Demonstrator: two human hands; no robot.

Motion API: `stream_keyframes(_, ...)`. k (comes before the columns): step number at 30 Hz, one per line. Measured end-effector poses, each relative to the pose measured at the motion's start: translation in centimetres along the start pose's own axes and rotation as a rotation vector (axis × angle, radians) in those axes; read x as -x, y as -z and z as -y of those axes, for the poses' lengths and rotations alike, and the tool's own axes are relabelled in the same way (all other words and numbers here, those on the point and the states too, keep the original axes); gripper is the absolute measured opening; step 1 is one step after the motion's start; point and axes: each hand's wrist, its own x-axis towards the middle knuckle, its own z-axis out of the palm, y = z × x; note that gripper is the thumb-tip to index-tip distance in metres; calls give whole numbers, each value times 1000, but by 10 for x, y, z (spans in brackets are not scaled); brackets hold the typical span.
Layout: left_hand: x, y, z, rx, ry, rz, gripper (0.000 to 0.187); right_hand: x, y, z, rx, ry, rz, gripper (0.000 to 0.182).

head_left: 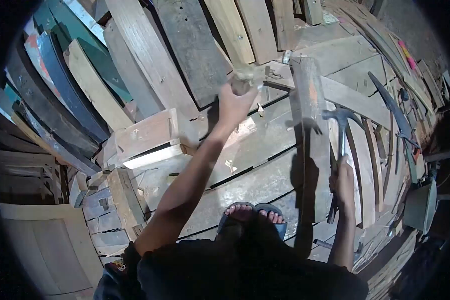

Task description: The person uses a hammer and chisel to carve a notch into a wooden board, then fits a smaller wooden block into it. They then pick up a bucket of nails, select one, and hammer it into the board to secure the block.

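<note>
Step in hand: support of one item in each hand. The left hand (233, 106) is at upper centre of the frame, with its fingers curled around a translucent container (242, 84). Motion blur and the grip hide the contents; the closure cannot be identified. The right hand (343, 184), at right of centre, has its fingers closed around the handle of a claw hammer (342, 131). The hammer head points toward the top of the frame, beside a long timber (312, 100), and the lower handle extends below the fist.

Surroundings: boards (185, 45) stand side by side across the top. A boxlike wooden piece (144, 137) sits left of centre. A handsaw (391, 106) lies at upper right. Sandalled feet (241, 212) are at bottom centre.

Handling requirement, by judgement: any movement of the container calls for a secure left grip and clearance from the nearby board ends. Any movement of the hammer calls for a firm handle grip, with its head clear of the timber.
</note>
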Motion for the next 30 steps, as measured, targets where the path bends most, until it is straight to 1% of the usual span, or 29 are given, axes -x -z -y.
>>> stream_keyframes(1,-3,15,3,-26,69,61,25,-2,-13,11,39,4,35,63)
stream_keyframes(2,-3,22,7,-50,139,123,26,-11,-19,14,15,-28,93,63)
stream_keyframes(3,5,22,12,-1,50,21,28,-14,-25,18,51,-11,117,64)
stream_keyframes(4,5,22,16,1,41,20,27,-18,-32,25,88,11,139,65)
stream_keyframes(6,5,23,11,4,28,26,27,-19,-42,54,50,56,142,61)
stream_keyframes(7,5,21,6,0,61,29,25,-18,-45,65,35,71,145,60)
stream_keyframes(8,4,18,3,-1,92,62,23,-25,-38,69,79,170,165,60)
stream_keyframes(10,-3,11,-3,5,149,120,21,-31,-36,93,38,308,128,59)
stream_keyframes(11,-8,5,2,-52,211,185,18,-27,-37,108,-21,321,129,58)
stream_keyframes(12,-10,-7,13,-107,153,205,18,-20,-39,124,-78,335,129,56)
stream_keyframes(13,-11,-23,25,-162,96,224,20,-13,-47,136,-117,309,64,58)
stream_keyframes(14,-13,-38,32,-219,36,242,23,-15,-45,137,-140,324,59,57)
stream_keyframes(16,-9,-60,13,-342,169,324,30,-8,-45,141,-113,317,24,57)
stream_keyframes(17,-13,-65,16,-360,190,314,31,-6,-42,137,-72,285,28,58)
stream_keyframes(20,-34,-60,29,-281,108,138,35,-9,-39,115,-49,203,76,59)
stream_keyframes(21,-47,-48,30,-50,338,222,31,-14,-40,103,-28,223,51,61)
stream_keyframes(22,-49,-29,2,191,454,215,25,-17,-36,92,8,180,80,61)
stream_keyframes(23,-56,-16,-1,412,584,208,21,-22,-36,81,40,165,89,61)
stream_keyframes(24,-60,-3,-10,475,624,141,20,-28,-36,69,71,151,100,62)
stream_keyframes(25,-58,15,-15,505,588,192,24,-36,-35,54,107,173,128,61)
stream_keyframes(26,-52,31,-21,537,548,243,30,-41,-39,45,57,98,100,61)
stream_keyframes(28,-30,48,-43,47,389,245,38,-59,-41,12,228,160,70,61)
stream_keyframes(29,-15,52,-50,-194,305,243,43,-52,-49,18,290,96,24,62)
stream_keyframes(30,2,53,-49,-249,236,319,46,-57,-45,1,281,23,64,62)
